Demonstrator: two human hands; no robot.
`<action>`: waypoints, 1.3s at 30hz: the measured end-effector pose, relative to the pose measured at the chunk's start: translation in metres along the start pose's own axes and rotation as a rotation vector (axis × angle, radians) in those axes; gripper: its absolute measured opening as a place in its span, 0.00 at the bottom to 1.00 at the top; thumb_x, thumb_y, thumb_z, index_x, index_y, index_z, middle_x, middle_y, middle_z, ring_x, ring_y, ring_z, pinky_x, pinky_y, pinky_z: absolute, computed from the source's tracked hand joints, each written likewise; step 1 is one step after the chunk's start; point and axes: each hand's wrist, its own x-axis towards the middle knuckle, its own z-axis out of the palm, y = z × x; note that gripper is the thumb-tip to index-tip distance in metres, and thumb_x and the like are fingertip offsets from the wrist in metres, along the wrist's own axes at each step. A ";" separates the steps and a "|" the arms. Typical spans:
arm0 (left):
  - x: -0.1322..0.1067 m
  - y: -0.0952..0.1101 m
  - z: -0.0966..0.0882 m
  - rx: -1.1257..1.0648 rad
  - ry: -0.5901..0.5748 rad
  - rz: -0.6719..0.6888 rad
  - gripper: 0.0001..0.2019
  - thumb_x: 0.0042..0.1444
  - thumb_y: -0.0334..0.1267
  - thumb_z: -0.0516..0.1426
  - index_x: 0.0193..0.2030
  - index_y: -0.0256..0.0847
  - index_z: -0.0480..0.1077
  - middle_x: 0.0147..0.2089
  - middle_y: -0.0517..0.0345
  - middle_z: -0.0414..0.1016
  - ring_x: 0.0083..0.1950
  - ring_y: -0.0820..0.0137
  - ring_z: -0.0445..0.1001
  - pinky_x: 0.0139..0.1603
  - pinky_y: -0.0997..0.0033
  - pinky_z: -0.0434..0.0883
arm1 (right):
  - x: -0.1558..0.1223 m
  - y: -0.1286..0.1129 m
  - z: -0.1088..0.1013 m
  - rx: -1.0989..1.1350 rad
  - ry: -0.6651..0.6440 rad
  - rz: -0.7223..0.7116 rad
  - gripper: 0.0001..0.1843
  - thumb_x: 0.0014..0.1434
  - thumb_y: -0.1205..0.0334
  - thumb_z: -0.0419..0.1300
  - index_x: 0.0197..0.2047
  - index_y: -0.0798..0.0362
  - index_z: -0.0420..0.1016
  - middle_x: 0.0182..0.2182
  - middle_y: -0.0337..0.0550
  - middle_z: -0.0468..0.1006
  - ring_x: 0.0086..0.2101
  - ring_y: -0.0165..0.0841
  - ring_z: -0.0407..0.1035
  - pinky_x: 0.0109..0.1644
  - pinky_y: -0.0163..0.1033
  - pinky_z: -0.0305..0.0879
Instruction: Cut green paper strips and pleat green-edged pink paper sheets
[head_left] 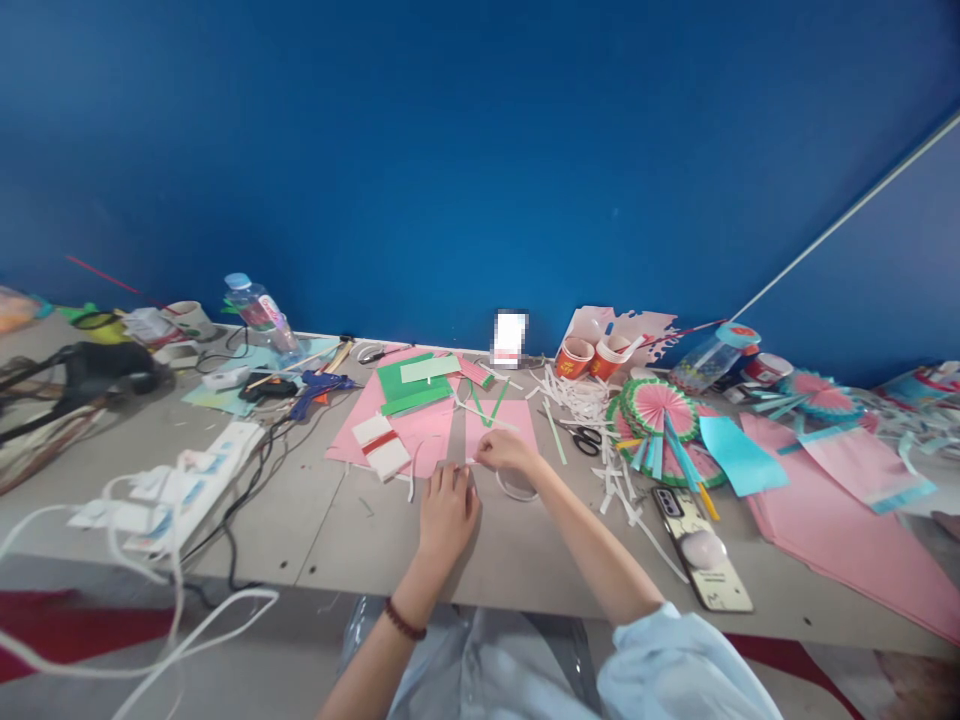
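My left hand [448,510] lies palm down on the grey table, fingers stretched forward. Just right of its fingertips, my right hand [506,452] is closed in a pinch at the near edge of a pink paper sheet [517,415]. A thin white strip [516,495] curves out below my right hand, and a small white end shows at its fingertips. Beyond the hands are narrow green paper strips [495,405] and a stack of green paper [412,385] on a larger pink sheet [352,420]. A white pad with a red band [381,447] lies left of my left hand.
At right are black-handled scissors [586,440], white paper scraps [574,395], red paper cups [576,358], watermelon-patterned paper fans [660,408] and a phone [701,550]. At left, a power strip [199,490], a blue glue gun [319,390], cables and a plastic bottle [262,310].
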 end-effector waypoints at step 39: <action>0.006 0.003 -0.007 0.064 -0.018 -0.024 0.19 0.59 0.36 0.52 0.57 0.39 0.67 0.51 0.45 0.68 0.51 0.57 0.65 0.50 0.57 0.64 | 0.000 -0.013 -0.012 -0.058 -0.087 0.130 0.10 0.50 0.60 0.60 0.26 0.56 0.79 0.27 0.44 0.80 0.29 0.30 0.71 0.27 0.30 0.57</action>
